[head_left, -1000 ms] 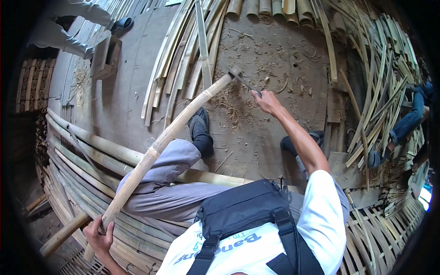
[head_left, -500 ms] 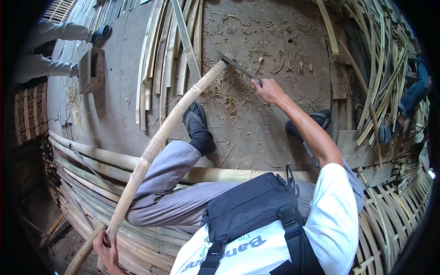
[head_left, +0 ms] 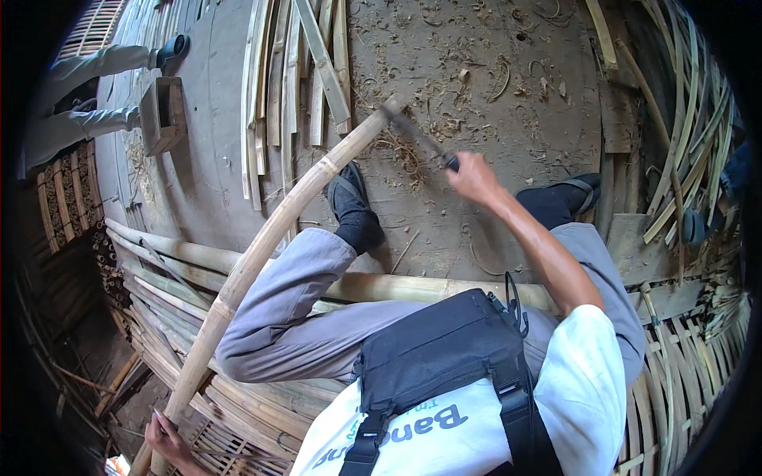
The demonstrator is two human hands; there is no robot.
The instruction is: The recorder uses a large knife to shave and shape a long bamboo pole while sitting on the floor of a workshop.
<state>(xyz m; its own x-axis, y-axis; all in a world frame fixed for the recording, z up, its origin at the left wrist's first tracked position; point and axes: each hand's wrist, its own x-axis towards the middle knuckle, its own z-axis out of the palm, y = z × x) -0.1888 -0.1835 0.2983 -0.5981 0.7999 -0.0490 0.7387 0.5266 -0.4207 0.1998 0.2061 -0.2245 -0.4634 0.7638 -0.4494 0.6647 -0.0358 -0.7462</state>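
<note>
A long, pale bamboo pole (head_left: 270, 236) runs diagonally from the lower left up to the middle of the floor, passing over my bent left leg. My left hand (head_left: 171, 446) is closed around its lower part, with some fingers hidden. My right hand (head_left: 476, 181) grips the dark handle of a knife (head_left: 421, 139), arm stretched forward. The blade, smeared by motion, reaches the far end of the pole, seemingly touching it. Wood shavings (head_left: 413, 157) lie scattered under and around that end.
Split bamboo strips (head_left: 274, 87) lie on the floor ahead, more (head_left: 690, 143) at the far right. Bamboo poles (head_left: 178, 246) are stacked at my left. A wooden box (head_left: 163, 119) stands beside another person's legs (head_left: 103, 123). A black bag (head_left: 440, 345) hangs at my front.
The pole's far end has shifted slightly down, and the blade has swung to a steeper slant against it. My right hand is a little lower and farther right.
</note>
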